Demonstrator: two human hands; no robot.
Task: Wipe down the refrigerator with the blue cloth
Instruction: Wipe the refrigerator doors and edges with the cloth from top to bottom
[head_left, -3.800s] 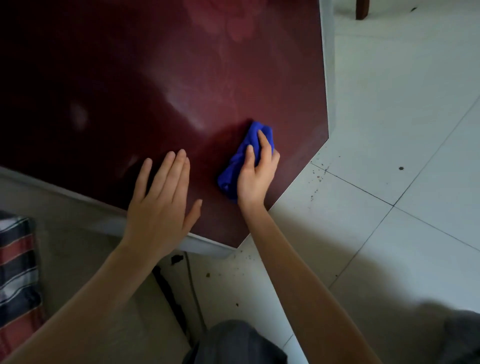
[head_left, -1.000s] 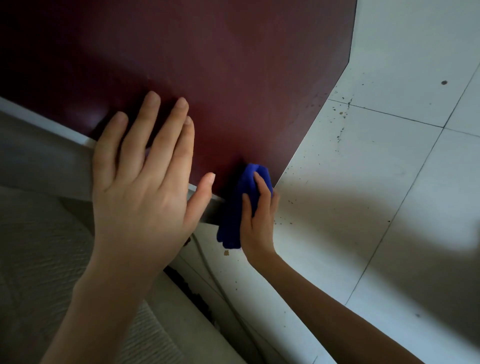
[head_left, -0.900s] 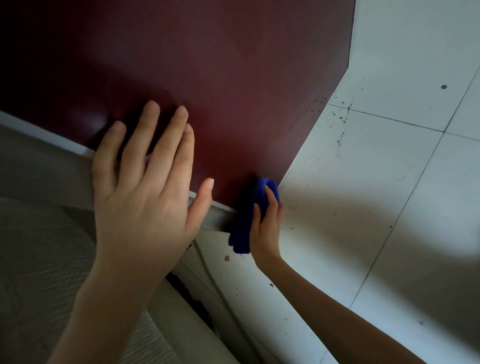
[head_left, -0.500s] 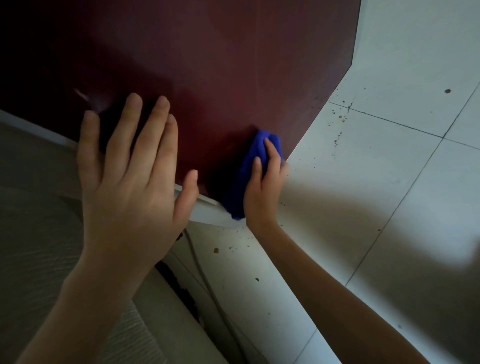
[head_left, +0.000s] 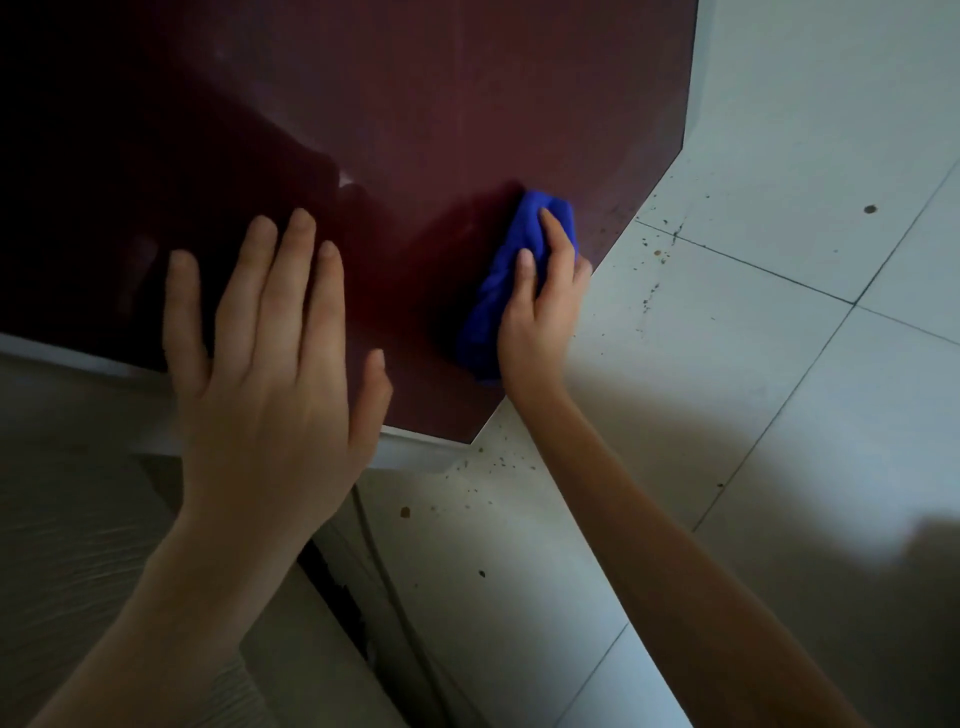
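Your right hand (head_left: 540, 312) presses the bunched blue cloth (head_left: 511, 280) flat on the dark red refrigerator (head_left: 441, 130) door, low down near its corner. Your left hand (head_left: 270, 364) lies open and flat on the door. You can read no writing anywhere

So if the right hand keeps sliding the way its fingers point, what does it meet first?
Only more dark red refrigerator panel. The right hand, pressing the blue cloth, points up the panel, which looks bare as far as the view shows.

Dim overall — the floor (head_left: 779, 130) is brightest upper right, soft shadows below, edges bent by wide-angle.
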